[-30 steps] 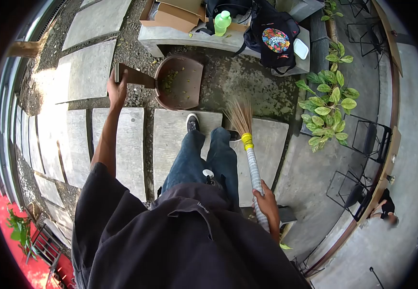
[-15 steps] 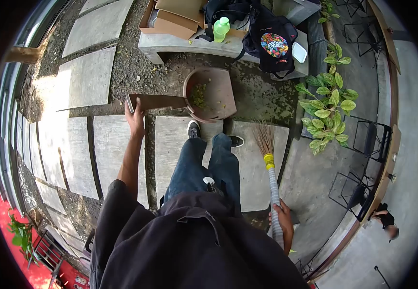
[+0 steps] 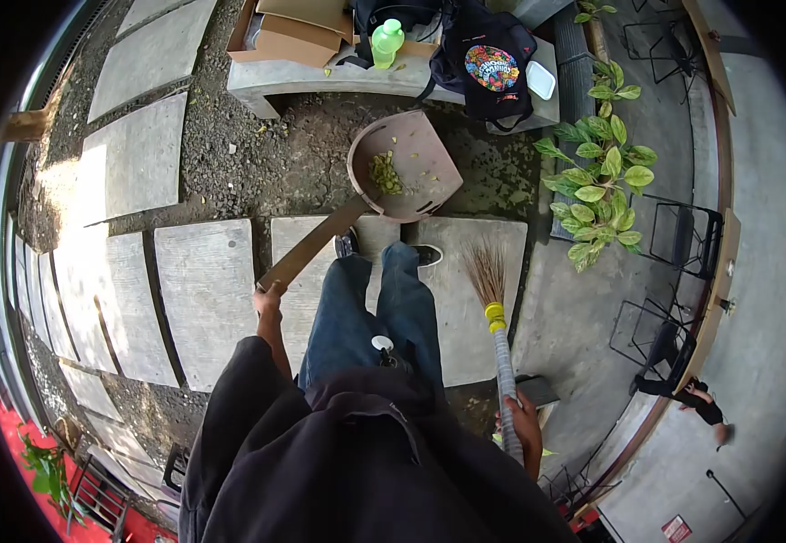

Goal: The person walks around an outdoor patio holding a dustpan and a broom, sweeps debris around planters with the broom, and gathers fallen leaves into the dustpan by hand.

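Observation:
My left hand (image 3: 269, 301) is closed around the end of the long handle of a brown dustpan (image 3: 429, 167). The pan lies ahead of my feet, turned at an angle, with a small heap of yellow-green leaves (image 3: 385, 173) near its back wall and a few scattered bits beside it. In my right hand (image 3: 521, 425) is a stick broom (image 3: 504, 362), gripped by its grey-wrapped handle. A yellow band circles the broom's neck, and its bristles point forward over the concrete slab, apart from the pan.
A concrete bench (image 3: 293, 80) ahead carries a cardboard box (image 3: 298, 41), a green bottle (image 3: 386, 43) and a dark backpack (image 3: 488, 68). Leafy plants (image 3: 605, 172) line the right side, with black chairs (image 3: 682, 240) beyond. Another person (image 3: 705, 407) is at far right.
My left hand has come down and closer to my body, swinging the dustpan handle from level to slanted. The pan has turned with it. The broom stays in my right hand.

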The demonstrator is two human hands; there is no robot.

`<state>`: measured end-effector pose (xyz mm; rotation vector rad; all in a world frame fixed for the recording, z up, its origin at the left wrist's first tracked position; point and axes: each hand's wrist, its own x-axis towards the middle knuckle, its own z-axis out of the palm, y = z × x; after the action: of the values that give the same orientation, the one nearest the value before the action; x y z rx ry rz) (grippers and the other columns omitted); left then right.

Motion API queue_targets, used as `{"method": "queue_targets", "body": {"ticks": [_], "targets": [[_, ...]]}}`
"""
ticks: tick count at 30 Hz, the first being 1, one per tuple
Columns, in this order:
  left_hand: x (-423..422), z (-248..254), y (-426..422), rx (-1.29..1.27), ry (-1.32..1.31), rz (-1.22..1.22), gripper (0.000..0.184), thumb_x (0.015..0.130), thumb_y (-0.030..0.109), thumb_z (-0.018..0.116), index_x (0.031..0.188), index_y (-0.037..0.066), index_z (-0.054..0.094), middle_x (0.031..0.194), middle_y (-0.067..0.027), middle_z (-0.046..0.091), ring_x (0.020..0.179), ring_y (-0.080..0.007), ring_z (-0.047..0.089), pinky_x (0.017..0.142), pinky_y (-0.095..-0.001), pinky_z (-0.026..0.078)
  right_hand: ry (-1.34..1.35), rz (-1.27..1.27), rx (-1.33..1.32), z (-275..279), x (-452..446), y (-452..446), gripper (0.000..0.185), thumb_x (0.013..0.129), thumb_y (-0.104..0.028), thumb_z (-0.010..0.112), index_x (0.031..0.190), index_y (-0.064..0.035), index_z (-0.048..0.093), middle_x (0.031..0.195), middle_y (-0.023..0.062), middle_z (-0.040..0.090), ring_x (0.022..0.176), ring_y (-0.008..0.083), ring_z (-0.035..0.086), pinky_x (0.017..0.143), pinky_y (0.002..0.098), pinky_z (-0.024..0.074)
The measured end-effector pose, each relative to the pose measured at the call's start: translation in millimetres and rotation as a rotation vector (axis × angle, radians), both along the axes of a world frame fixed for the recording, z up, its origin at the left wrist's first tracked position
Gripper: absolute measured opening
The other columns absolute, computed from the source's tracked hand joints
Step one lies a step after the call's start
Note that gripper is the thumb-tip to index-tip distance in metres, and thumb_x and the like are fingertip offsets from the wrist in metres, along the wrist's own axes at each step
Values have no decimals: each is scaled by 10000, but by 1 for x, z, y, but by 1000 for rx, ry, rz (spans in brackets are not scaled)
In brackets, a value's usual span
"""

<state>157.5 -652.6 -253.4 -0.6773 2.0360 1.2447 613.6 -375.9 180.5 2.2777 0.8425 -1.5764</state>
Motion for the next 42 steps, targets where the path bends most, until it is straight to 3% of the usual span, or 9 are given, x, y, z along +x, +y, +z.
{"method": "queue_targets", "body": {"ticks": [3, 4, 12, 16, 25, 34, 37, 39, 42], "targets": [[-10, 14, 0, -266, 20, -347, 489, 696, 171, 812, 1110, 7, 611, 937, -117, 705, 890, -239, 686, 788, -396, 544, 15, 9, -3, -4, -6, -1, 349, 943, -226, 552, 1276, -134, 502, 696, 61, 569, 525, 155, 559, 436, 321, 471], [-16, 20, 3, -427, 57, -502, 476, 660, 180, 818, 1071, 25, 636, 919, -134, 714, 896, -256, 691, 803, -393, 538, 11, -41, -51, -12, 2, -1, 531, 925, -213, 575, 1427, -177, 407, 706, 91, 600, 526, 176, 590, 446, 342, 516], [-18, 88, 75, -742, 128, -1451, 478, 754, 403, 726, 1053, 37, 657, 957, -195, 691, 961, -350, 667, 799, -449, 534, 120, -18, -60, -11, -6, 4, 539, 932, -206, 570, 1433, -148, 381, 712, 96, 605, 525, 180, 586, 444, 338, 509], [11, 138, 118, -641, 271, -1363, 463, 838, 465, 630, 854, 10, 712, 900, -202, 694, 889, -358, 681, 766, -458, 537, 112, -16, -53, -8, -7, 3, 540, 933, -204, 570, 1433, -143, 377, 707, 95, 601, 523, 179, 583, 439, 338, 505], [19, 145, 77, -608, 1, -1225, 533, 870, 526, 595, 983, 14, 690, 1034, -233, 659, 992, -396, 635, 808, -465, 526, 106, -57, 12, -4, -7, 1, 592, 932, -195, 566, 1466, -113, 322, 713, 109, 598, 523, 179, 580, 442, 339, 507], [47, 156, 109, -645, -3, -1171, 516, 886, 512, 578, 1053, 35, 683, 1100, -214, 663, 1014, -382, 645, 882, -456, 505, 14, 51, 8, -5, -23, 2, 401, 946, -224, 554, 1323, -113, 476, 702, 69, 587, 531, 151, 564, 457, 306, 476], [44, 116, 120, -472, -21, -1219, 437, 891, 410, 577, 1015, 5, 680, 1072, -256, 656, 962, -378, 665, 782, -472, 562, 73, 59, -13, -15, -21, 4, 495, 932, -209, 562, 1397, -122, 416, 705, 95, 603, 527, 170, 585, 441, 327, 510], [23, 165, 168, -149, -457, -1028, 468, 885, 341, 563, 1146, -46, 529, 1047, -241, 627, 846, -339, 681, 632, -466, 603, 105, 42, -9, -20, -23, 5, 500, 932, -208, 564, 1400, -118, 413, 705, 92, 603, 528, 167, 585, 441, 328, 511], [34, 177, 215, 78, -495, -765, 552, 902, 279, 529, 1371, 121, 286, 1030, -170, 611, 811, -269, 673, 557, -443, 605, 163, 41, 12, -23, -32, 9, 511, 934, -206, 567, 1409, -113, 405, 706, 88, 604, 528, 160, 584, 440, 329, 511]]}}
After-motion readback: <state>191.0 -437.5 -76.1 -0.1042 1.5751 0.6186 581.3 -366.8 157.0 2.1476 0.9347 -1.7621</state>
